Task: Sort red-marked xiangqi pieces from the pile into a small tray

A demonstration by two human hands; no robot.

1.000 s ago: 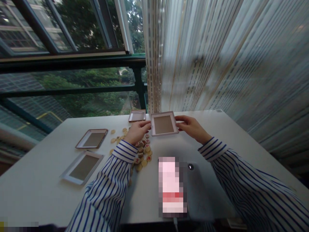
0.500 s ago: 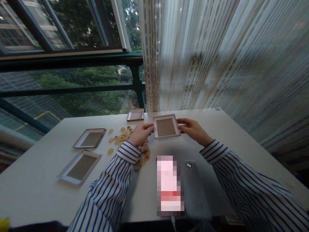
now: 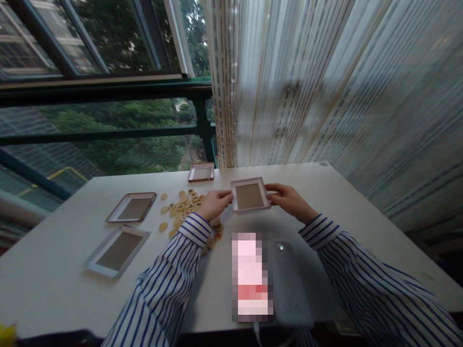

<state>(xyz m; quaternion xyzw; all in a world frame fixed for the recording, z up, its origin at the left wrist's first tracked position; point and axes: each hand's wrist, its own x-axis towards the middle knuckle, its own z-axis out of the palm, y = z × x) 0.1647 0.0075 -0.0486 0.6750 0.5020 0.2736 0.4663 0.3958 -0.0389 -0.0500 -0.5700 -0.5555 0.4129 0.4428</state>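
Observation:
Both of my hands hold a shallow white box tray (image 3: 250, 196) with a brown inside, just above the white table (image 3: 354, 212). My left hand (image 3: 215, 204) grips its left edge and my right hand (image 3: 287, 198) grips its right edge, fingers curled round the rim. Under and beside my left wrist lies a heap of round wooden game pieces (image 3: 184, 209) with red and black marks. Both arms wear blue-striped white sleeves.
Three more shallow trays lie on the table: a white one (image 3: 117, 250) at the near left, a brown-rimmed one (image 3: 132, 207) behind it, a small one (image 3: 201, 172) by the window. A blurred phone (image 3: 252, 277) and a grey power bank (image 3: 291, 284) lie near me. A curtain hangs to the right.
The tray in my hands has come slightly nearer and lower. The view has shifted a little, so more wooden pieces show left of my left hand.

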